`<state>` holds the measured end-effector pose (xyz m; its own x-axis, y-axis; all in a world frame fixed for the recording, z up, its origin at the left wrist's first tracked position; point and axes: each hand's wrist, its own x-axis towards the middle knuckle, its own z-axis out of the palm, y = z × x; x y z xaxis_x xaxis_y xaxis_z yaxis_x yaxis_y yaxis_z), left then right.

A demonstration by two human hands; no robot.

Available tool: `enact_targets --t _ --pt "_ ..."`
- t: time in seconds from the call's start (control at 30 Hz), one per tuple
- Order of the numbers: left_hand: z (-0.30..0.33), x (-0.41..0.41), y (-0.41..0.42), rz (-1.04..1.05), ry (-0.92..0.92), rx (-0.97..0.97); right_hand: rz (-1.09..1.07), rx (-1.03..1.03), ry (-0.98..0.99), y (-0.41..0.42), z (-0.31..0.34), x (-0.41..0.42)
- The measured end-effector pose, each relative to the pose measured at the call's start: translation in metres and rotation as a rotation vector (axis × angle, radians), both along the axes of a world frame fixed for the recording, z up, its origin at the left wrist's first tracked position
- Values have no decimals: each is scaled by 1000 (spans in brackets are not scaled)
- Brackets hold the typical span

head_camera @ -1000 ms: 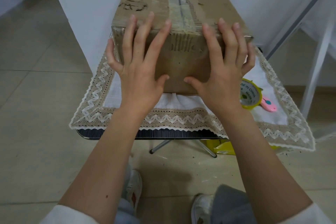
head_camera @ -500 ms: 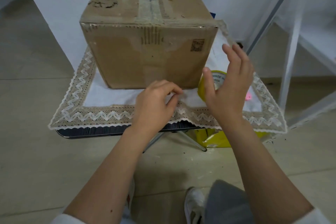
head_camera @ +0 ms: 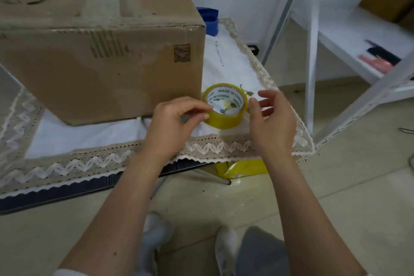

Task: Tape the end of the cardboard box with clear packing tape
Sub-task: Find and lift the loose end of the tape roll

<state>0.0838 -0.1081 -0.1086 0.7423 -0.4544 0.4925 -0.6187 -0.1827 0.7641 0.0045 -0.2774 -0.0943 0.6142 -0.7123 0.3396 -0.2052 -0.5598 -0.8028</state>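
- The cardboard box [head_camera: 100,51] is set on a low table covered by a white cloth with a lace border [head_camera: 112,161], its near end face turned toward the person, presumably so that the end can be reached for taping.
- A strip of worn clear tape is seen along the top seam and folded a little way over the near edge; the board is brown, scuffed and creased, with a printed square code near the right corner.
- The tape roll [head_camera: 225,105] is found lying flat on the cloth, just beside the box's near right corner, with its white printed core facing up and its yellowish glossy band around the outside.
- The left hand [head_camera: 174,125] is curled, thumb and forefinger pinched against the roll's left rim, probably to steady it or to feel for the loose end; whether the roll is truly gripped cannot be told.
- The right hand [head_camera: 271,119] is held with fingers spread and apart, just beside the roll's right side, nothing being clasped; contact cannot be confirmed.
- The step in hand is judged to be the taking up of the roll, no fresh tape being drawn yet.
- A white metal rack [head_camera: 313,51] stands to the right.
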Motion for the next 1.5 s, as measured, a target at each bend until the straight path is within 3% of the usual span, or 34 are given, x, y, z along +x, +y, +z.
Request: enact_targets --t 0.3,0.6,0.77,1.03,1.17,1.33,1.5 --pt "-15 -22 0 37 126 104 74 -23 -17 -10 -14 5" --pt "-6 -36 -4 90 82 147 136 55 46 -15 -11 -4" --pt "6 -34 -29 111 -168 231 154 69 87 -20 -13 -3" --pt "5 -27 -52 201 -411 432 186 86 123 -27 -11 -6" --pt "2 -26 -57 248 -490 393 183 121 88 -27 -10 -6" --pt "6 -31 -62 258 -284 69 75 412 -96 -22 2 -1" --pt "7 -39 -65 236 -80 -110 281 978 -164 -22 20 3"
